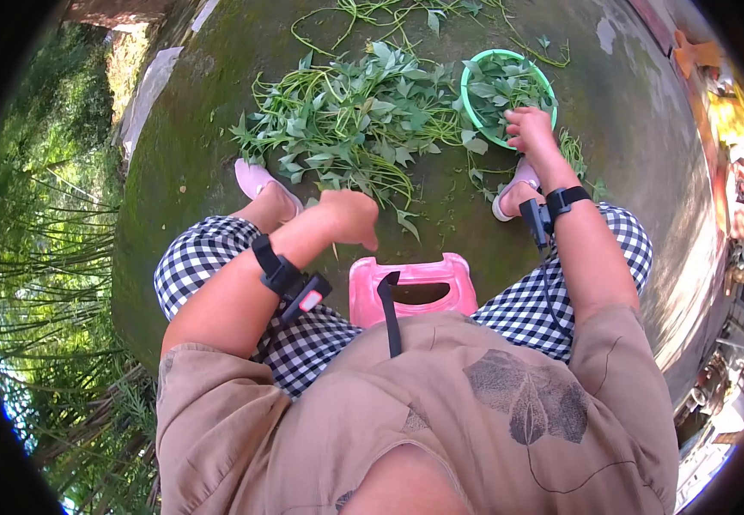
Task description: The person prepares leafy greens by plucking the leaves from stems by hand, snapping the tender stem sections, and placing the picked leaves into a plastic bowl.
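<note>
My left hand (348, 216) is curled closed just below the near edge of a large pile of leafy green stems (359, 116). A thin pale tip shows under it, but what its fingers hold is hidden. Over the near rim of a light green round basket (466, 94), my right hand (530, 129) hangs with its fingers apart and nothing visible in them. Loose green leaves (505, 81) lie inside the basket, which stands right of the pile.
A pink plastic stool (367, 287) is between my legs. My feet, in pink shoes (252, 178), flank the pile's near side. More long stems (372, 10) lie at the far edge of the mossy concrete floor (183, 137). Green plants (54, 223) grow at the left.
</note>
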`<state>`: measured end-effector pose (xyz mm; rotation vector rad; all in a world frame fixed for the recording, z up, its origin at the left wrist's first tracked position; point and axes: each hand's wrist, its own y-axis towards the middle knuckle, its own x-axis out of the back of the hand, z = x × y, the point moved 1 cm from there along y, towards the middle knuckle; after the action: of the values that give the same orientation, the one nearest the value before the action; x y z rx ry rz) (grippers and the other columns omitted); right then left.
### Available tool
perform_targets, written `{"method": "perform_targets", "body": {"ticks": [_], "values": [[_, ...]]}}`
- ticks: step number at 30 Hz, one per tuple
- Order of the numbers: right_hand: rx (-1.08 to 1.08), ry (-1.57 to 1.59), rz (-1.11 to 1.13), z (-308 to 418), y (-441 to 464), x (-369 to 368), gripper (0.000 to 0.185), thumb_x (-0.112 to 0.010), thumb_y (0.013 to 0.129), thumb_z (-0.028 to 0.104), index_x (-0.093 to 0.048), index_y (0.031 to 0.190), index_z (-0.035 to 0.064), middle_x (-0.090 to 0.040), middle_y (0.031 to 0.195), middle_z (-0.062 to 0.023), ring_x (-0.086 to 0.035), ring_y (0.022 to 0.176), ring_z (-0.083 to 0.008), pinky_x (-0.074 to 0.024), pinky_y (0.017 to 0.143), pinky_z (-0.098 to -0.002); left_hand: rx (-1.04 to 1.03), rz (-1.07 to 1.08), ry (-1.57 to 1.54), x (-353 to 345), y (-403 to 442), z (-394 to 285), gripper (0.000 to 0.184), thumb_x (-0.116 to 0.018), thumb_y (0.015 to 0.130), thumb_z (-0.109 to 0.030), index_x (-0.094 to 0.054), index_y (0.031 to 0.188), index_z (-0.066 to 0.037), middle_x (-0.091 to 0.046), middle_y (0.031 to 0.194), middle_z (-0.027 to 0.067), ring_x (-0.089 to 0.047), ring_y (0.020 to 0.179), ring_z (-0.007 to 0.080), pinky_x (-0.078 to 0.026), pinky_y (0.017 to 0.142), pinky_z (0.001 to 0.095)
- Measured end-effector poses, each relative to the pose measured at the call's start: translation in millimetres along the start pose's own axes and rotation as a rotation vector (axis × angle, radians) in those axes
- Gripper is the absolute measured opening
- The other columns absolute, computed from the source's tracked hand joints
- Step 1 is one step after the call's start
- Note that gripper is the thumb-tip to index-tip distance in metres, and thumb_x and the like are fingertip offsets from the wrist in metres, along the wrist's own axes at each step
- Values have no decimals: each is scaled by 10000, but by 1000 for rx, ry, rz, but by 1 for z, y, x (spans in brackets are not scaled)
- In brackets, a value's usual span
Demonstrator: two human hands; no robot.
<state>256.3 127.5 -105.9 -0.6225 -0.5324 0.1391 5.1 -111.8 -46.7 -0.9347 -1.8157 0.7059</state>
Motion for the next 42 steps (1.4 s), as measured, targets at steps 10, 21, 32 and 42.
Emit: {"method": "perform_targets", "body": {"ticks": [10,21,32,42], "values": [[535,-713,441,-22,-56,-225,245,-626,821,206,-704,1053,209,-679,865,-108,-666,843,-288,-511,793,-417,-99,0,51,8,-14,-6,263,-642,693,-86,-737,938,-95,-708,958,121,-684,917,305,-548,753,423],[567,-1032,675,5,-59,-281,405,-611,772,186,-662,1159,79,-535,1289,-148,-535,1186,-357,-429,977,-451,71,-475,-182,37,-32,31,157,-637,705,-138,-680,793,-15,-683,807,158,-669,832,340,-532,716,442],[346,-222,1037,94,-145,-156,547,-749,716,50,-607,1244,22,-602,1246,-129,-517,1199,-230,-408,1015,-385,472,-681,-1743,41,-8,67,278,-625,869,-243,-664,914,29,-591,694,99,-527,528,197,-438,484,362],[532,-208,540,69,-106,-114,181,-701,762,100,-705,912,0,-696,800,-96,-644,741,-170,-511,704,-321,150,-1310,-1472,70,5,50,229,-717,835,-198,-684,960,-10,-565,688,-8,-464,510,85,-378,418,247]]}}
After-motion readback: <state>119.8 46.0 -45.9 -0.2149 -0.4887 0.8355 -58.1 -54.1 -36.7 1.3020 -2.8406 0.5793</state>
